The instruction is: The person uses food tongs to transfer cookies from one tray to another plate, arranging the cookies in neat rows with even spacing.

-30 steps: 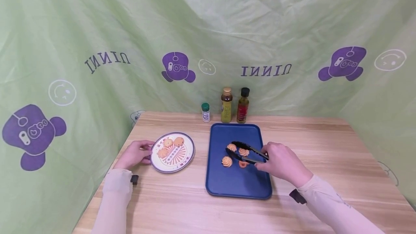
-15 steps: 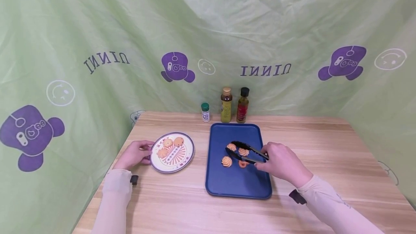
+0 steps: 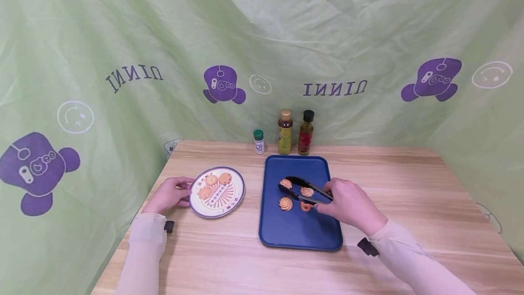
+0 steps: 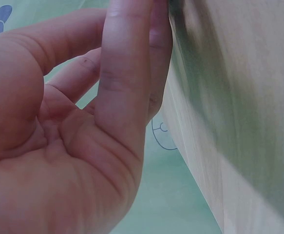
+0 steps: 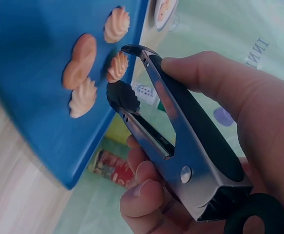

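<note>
Now mid-pick, with the right hand (image 3: 348,201) curled round the black tongs (image 3: 304,190), thumb along the top arm and fingers under the lower one, squeezing only partly. Tips held apart on either side of the far-left piped cookie (image 3: 286,184) on the blue tray (image 3: 294,236); from the right wrist view, one scalloped tip just beside that cookie (image 5: 117,67) and the looped upper tip over it, neither plainly pressing it yet. Judged as the closing step before a lift, calling next for a gentle, even squeeze and a straight rise, enough to hold a crumbly swirl without cracking its ridges or nudging the three neighbours (image 3: 307,191) close by. Left hand (image 3: 168,195) resting on the wooden table (image 3: 229,258), fingers relaxed and mostly straight, fingertips at the left rim of the plate (image 3: 235,199), holding nothing as far as can be told. Three flower-shaped cookies (image 3: 213,185) already lying on that plate, round, glossy, striped in its middle with a dark rim. Tray smooth and matte with rounded corners and a raised lip; tongs of brushed metal with black grips and a pivot rivet; table of pale grained planks. Behind the tray, two small bottles (image 3: 285,132) and a green-capped jar (image 3: 259,141), against a creased green cloth backdrop (image 3: 123,35).
</note>
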Demonstrator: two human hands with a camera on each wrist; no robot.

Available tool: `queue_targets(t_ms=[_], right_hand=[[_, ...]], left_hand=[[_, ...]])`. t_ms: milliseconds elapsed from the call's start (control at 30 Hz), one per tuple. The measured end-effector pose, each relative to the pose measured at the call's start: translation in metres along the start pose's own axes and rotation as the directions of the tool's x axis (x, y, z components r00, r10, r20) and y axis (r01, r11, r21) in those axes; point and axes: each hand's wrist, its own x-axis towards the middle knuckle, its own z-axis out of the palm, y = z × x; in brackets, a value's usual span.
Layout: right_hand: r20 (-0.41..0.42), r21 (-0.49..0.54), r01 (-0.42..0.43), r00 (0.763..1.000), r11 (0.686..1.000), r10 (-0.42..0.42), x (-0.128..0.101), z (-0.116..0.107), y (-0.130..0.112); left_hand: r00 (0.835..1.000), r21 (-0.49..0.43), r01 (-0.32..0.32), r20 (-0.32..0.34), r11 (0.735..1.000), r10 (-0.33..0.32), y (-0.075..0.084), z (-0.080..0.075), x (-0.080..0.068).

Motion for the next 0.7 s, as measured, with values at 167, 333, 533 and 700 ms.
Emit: queue_targets(t_ms=[167,333,533,700], right_hand=[[0.001,0.013,0.012,1.0,1.0,-0.012,0.007,0.005,-0.011],[-0.006,0.031,0.036,0.999,0.999,-0.036,0.014,0.01,-0.026],[-0.019,0.046,0.071,0.997,0.996,-0.07,0.022,0.017,-0.044],[0.003,0.074,0.074,0.997,0.994,-0.074,0.029,0.023,-0.062]], left_hand=[[1.0,0.005,-0.001,0.001,1.0,0.001,-0.001,0.001,0.001],[1.0,0.004,-0.006,0.003,1.0,0.006,0.0,0.0,0.0],[1.0,0.016,-0.009,0.006,1.0,0.009,0.002,-0.001,0.0],[1.0,0.014,0.001,0.002,1.0,-0.001,0.001,0.0,0.0]])
